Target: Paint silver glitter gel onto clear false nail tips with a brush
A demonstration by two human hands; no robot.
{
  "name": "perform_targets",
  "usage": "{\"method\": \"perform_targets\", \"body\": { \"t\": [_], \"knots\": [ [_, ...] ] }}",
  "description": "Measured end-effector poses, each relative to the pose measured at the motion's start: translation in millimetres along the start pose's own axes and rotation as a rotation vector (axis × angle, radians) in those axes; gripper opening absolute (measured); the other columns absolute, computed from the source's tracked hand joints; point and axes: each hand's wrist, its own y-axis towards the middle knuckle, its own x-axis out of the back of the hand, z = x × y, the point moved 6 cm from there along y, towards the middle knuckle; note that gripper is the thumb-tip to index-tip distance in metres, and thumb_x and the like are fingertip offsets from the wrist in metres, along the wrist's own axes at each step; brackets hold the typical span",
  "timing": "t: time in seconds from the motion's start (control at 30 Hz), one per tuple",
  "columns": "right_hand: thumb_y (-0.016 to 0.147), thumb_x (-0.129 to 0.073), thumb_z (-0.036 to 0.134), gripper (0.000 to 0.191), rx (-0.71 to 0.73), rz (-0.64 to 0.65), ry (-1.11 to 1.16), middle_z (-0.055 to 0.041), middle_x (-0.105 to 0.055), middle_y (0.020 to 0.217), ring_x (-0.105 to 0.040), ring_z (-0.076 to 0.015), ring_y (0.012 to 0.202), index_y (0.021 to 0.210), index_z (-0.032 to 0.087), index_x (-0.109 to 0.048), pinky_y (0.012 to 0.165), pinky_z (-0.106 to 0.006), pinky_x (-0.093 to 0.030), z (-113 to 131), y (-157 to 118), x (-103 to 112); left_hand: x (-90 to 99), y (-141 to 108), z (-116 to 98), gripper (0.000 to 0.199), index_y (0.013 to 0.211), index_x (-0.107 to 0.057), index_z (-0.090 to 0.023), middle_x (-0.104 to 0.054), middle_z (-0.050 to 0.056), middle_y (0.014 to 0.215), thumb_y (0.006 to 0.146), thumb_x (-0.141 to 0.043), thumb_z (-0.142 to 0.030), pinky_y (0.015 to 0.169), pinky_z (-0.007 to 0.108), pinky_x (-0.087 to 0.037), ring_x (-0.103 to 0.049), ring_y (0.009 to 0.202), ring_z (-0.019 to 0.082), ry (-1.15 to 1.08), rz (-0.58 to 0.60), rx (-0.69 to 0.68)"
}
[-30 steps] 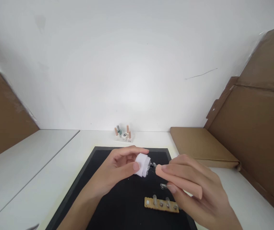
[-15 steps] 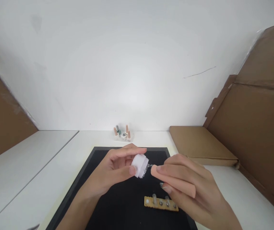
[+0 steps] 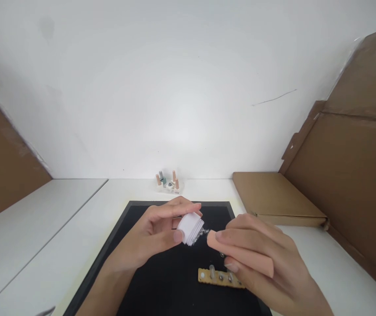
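In my left hand (image 3: 155, 235) is a white, ridged nail polish bottle (image 3: 190, 228), tilted with its mouth end to the right and pinched between thumb and fingers. My right hand (image 3: 266, 259) grips a long peach-coloured nail polish cap (image 3: 243, 255), its narrow end turned towards the bottle. A thin, glittery, blurred piece (image 3: 204, 231) spans the space between bottle and cap; whether the brush is inside the neck I cannot tell. Below the cap lies a yellow strip (image 3: 220, 278) carrying clear nail tips and small silver dots, partly hidden by the right hand.
A black mat (image 3: 161, 281) lies under both hands on the white table. Several nail polish bottles (image 3: 169, 184) stand in a clear holder by the white wall. At the right back is a flat cardboard box (image 3: 276, 197), with cardboard panels on both sides.
The bottle has turned a little and shifted slightly left in the left hand. The cap in the right hand has moved slightly right and down, widening the gap.
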Motion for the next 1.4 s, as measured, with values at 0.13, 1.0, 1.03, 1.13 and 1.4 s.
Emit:
{"method": "perform_targets", "body": {
  "t": [0.13,1.0,1.03,1.13,1.4],
  "knots": [
    [0.092,-0.055,0.016,0.018,0.0,0.008,0.048,-0.0028,-0.071,0.083,-0.064,-0.0137,0.069,0.109,0.019,-0.061,0.057,-0.025,-0.055,0,-1,-1,2.0,0,0,0.029,0.115,-0.074,-0.033,-0.065,0.006,0.099,0.086,-0.071,-0.034,0.078,0.03,-0.043,-0.055,0.093,0.021,0.021,-0.017,0.003],
    [0.096,-0.052,0.014,0.013,-0.204,0.003,0.134,0.0016,-0.07,0.089,-0.063,-0.0113,0.074,0.095,0.023,-0.061,0.06,-0.023,-0.048,-17,-13,-18,1.8,-1,20,0.031,0.114,-0.074,-0.032,-0.065,0.004,0.097,0.083,-0.074,-0.035,0.077,0.025,-0.044,-0.055,0.085,0.015,0.028,-0.039,0.099],
    [0.096,-0.052,0.015,0.013,-0.22,-0.002,0.143,0.002,-0.07,0.088,-0.063,-0.011,0.074,0.094,0.024,-0.061,0.06,-0.023,-0.048,-18,-14,-18,1.3,-1,20,0.031,0.114,-0.074,-0.032,-0.065,0.004,0.096,0.083,-0.074,-0.035,0.077,0.025,-0.044,-0.055,0.084,0.015,0.026,-0.031,0.092],
    [0.097,-0.053,0.019,0.012,-0.282,-0.025,0.18,0.0034,-0.07,0.088,-0.064,-0.0097,0.072,0.091,0.025,-0.062,0.059,-0.021,-0.047,-21,-17,-19,0.2,0,20,0.033,0.116,-0.073,-0.031,-0.064,0.004,0.096,0.083,-0.074,-0.034,0.077,0.025,-0.045,-0.055,0.084,0.015,0.015,-0.013,0.067],
    [0.093,-0.061,0.026,0.013,-0.358,-0.185,0.207,0.0055,-0.069,0.074,-0.067,-0.0097,0.073,0.08,0.025,-0.064,0.054,-0.017,-0.048,-28,-20,-17,-0.8,2,22,0.034,0.116,-0.073,-0.031,-0.064,0.004,0.096,0.083,-0.074,-0.035,0.074,0.023,-0.044,-0.055,0.083,0.014,-0.027,0.003,0.057]
  ]
}}
